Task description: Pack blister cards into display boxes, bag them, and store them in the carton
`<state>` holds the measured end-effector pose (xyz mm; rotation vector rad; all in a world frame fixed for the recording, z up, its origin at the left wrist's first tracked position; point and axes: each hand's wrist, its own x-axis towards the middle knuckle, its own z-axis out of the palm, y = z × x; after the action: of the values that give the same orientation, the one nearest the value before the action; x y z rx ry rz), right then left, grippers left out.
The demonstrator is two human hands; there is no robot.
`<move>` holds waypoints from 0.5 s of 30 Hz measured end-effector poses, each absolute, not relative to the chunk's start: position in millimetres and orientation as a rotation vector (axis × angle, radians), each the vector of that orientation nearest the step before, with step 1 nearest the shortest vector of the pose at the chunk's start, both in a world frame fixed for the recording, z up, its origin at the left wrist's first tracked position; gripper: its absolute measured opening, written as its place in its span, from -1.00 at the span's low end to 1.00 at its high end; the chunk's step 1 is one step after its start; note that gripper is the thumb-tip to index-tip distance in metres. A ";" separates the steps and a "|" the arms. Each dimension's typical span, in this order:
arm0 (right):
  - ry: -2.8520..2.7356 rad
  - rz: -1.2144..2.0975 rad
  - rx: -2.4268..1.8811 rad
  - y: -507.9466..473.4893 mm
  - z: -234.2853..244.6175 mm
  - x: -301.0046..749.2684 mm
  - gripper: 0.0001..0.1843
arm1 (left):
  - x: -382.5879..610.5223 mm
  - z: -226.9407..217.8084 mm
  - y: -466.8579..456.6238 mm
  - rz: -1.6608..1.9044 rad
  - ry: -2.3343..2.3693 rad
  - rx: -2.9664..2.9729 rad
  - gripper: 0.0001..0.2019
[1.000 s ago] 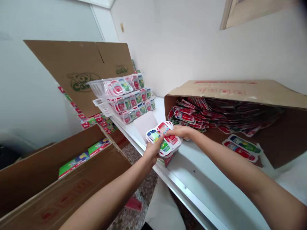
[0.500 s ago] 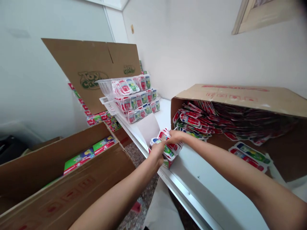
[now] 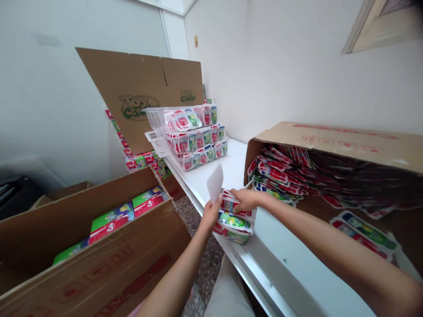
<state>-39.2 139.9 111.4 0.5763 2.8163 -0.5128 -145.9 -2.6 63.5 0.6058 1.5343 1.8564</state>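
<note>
A small printed display box (image 3: 234, 235), filled with red and green candy packets (image 3: 233, 219), stands at the front edge of the white table. Its white lid flap (image 3: 215, 181) stands raised at the far left side. My left hand (image 3: 210, 214) grips the base of this flap at the box's left corner, fingers closed. From the right, my right hand (image 3: 246, 200) reaches over the box. Its bent fingers close on the red packets at the top; part of the grip is hidden.
An open carton (image 3: 330, 132) of loose packets lies on its side at right. Clear trays (image 3: 205, 154) of packets are stacked farther back on the table (image 3: 236, 158). At left, a large carton (image 3: 139, 246) holds finished-looking printed boxes (image 3: 112, 222).
The white flap has swung from leaning outward to upright. My left hand has moved from over the packets to the flap's base. My right hand stays on the packets; the view has shifted slightly.
</note>
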 end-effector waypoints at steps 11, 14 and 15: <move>3.157 -0.234 0.466 115.4 98.2 -29.4 -0.18 | -103.9 42.1 -29.5 1.955 1.320 0.509 -0.37; 3.206 -0.345 0.223 107.0 89.5 -6.1 -0.21 | -68.7 29.0 -47.7 1.933 1.433 0.563 -0.34; 3.217 -0.462 0.153 105.4 86.1 2.9 -0.23 | -58.2 22.5 -56.9 1.896 1.503 0.640 -0.31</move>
<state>2.9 105.4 86.1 0.1527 3.2173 -0.4621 -58.2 -56.9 22.5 0.6400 1.5032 1.8963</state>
